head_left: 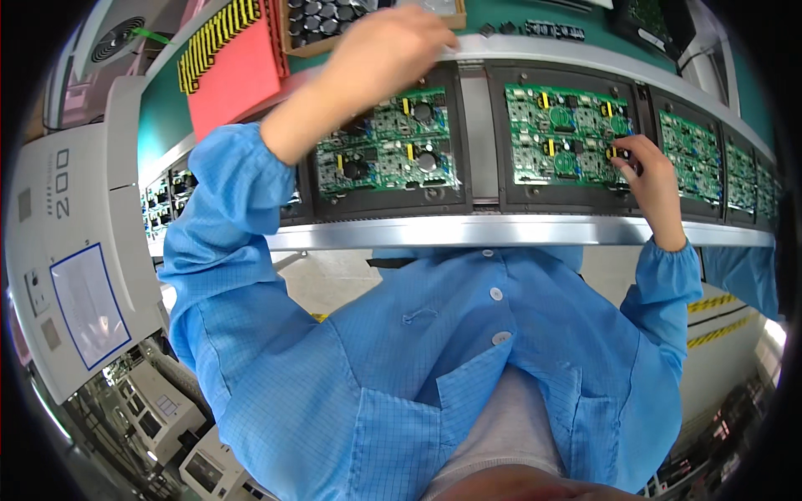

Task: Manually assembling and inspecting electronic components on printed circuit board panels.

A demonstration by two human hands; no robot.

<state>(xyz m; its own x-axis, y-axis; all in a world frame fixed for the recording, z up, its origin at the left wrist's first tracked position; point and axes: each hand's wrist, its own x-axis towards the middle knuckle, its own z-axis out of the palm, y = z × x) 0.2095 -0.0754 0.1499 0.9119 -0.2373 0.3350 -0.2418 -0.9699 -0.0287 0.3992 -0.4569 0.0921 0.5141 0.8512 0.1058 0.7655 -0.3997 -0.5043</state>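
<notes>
My right hand (pixel 653 184) reaches onto the middle circuit board panel (pixel 576 159). Its thumb and fingers pinch a small dark component (pixel 623 154), apparently a capacitor, at the board's right edge beside a yellow-and-black part. My left hand (pixel 388 42) is raised over the rail at the back, just right of a cardboard box (pixel 297 40) of black cylindrical capacitors (pixel 322 18). Motion smears its curled fingers, so whether they hold anything is unclear. Beneath that forearm lies another green board panel (pixel 388 138), with round dark capacitors standing on it.
More framed boards (pixel 692 154) continue along the track to the right. A silver rail (pixel 468 231) runs along the near side. Red sheets (pixel 230 79) and yellow-black striped strips (pixel 219 37) lie at the back left. Black components (pixel 555 31) rest on the green bench behind.
</notes>
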